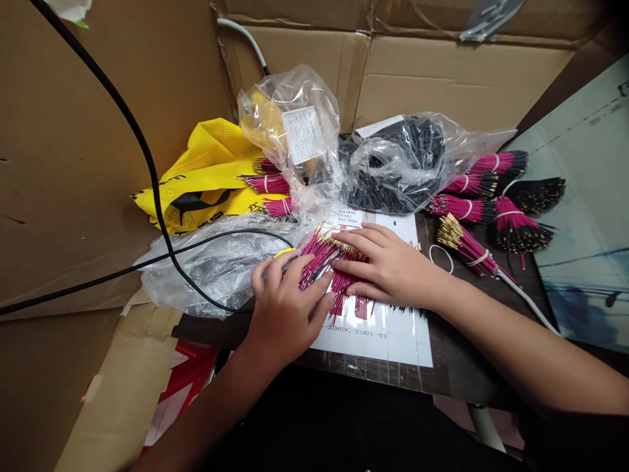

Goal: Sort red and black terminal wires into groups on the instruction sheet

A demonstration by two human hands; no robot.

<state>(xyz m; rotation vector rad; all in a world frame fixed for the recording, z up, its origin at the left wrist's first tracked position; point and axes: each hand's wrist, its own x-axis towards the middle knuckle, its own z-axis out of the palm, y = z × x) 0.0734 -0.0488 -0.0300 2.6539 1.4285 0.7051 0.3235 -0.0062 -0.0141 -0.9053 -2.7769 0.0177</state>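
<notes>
A loose pile of short pink wires with gold tips (327, 255) lies on a white printed sheet (388, 334) on a dark table. My left hand (285, 305) rests palm down on the pile's left side, fingers spread, next to a yellow rubber band (284, 252). Over the pile's right side lies my right hand (388, 262), flat, with fingers stretched toward the left. Neither hand grips anything that I can see.
Bundled pink wires (469, 208) tied with white bands lie at the right, with a loose band (441, 257). Behind are a clear bag of black parts (398, 164), a labelled clear bag (295, 131), a yellow bag (206, 177), a black cable (147, 157) and cardboard walls (73, 164).
</notes>
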